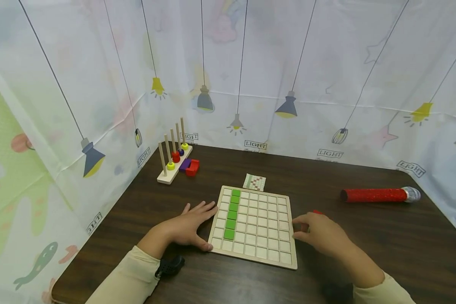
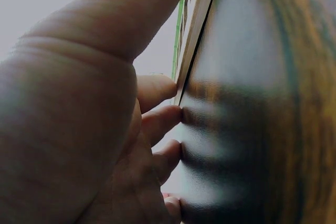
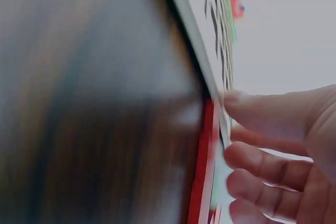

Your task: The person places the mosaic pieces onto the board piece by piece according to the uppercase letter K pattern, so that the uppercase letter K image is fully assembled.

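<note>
While one board (image 1: 262, 232) bears six green tiles (image 1: 232, 215), two hands (image 1: 189, 223) (image 1: 323, 233) — fingers (image 1: 210, 206) unclenched — touch it.

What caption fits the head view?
A person's left grip and right grip flank a gridded board with one column of green tiles, a patterned card beyond.

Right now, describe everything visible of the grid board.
The grid board is pale and wood-looking, with a rim and cream squares. Green squares fill its second column from the left, except the bottom space. It lies flat on the dark table; the left hand touches its left edge, the right hand its right.
</note>
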`<state>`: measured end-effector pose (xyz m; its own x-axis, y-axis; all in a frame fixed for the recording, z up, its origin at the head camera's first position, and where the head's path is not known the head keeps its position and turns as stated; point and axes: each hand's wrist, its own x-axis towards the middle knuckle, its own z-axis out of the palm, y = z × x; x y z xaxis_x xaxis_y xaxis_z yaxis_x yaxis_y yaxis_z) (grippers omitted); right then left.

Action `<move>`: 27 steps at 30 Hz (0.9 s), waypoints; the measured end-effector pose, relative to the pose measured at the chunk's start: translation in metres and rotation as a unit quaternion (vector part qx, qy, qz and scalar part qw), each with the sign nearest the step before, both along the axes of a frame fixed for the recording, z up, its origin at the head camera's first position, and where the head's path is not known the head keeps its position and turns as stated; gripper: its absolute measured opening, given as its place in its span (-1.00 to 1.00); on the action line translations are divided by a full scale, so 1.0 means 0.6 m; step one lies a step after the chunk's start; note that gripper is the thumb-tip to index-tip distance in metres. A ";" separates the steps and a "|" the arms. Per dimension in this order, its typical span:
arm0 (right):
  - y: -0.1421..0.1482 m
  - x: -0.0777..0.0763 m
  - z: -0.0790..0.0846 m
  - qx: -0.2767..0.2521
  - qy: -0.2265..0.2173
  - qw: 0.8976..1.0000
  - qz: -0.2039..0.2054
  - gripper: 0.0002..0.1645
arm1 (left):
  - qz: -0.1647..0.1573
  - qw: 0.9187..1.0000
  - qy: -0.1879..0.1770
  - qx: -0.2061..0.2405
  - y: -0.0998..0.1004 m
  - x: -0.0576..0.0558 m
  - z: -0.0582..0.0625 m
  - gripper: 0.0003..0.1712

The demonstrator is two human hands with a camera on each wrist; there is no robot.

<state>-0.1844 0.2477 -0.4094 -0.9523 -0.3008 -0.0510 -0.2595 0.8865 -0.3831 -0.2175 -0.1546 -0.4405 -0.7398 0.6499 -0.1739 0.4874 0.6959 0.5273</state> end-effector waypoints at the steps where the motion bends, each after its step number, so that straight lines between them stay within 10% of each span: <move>1: 0.012 -0.001 -0.002 0.006 -0.007 1.000 -0.004 -0.49 | 0.001 1.000 -0.001 0.000 0.000 0.000 0.000 0.30; 27: 0.079 -0.002 -0.015 -0.008 0.021 0.999 -0.047 -0.69 | 0.003 1.000 -0.008 0.003 0.001 0.002 0.003 0.29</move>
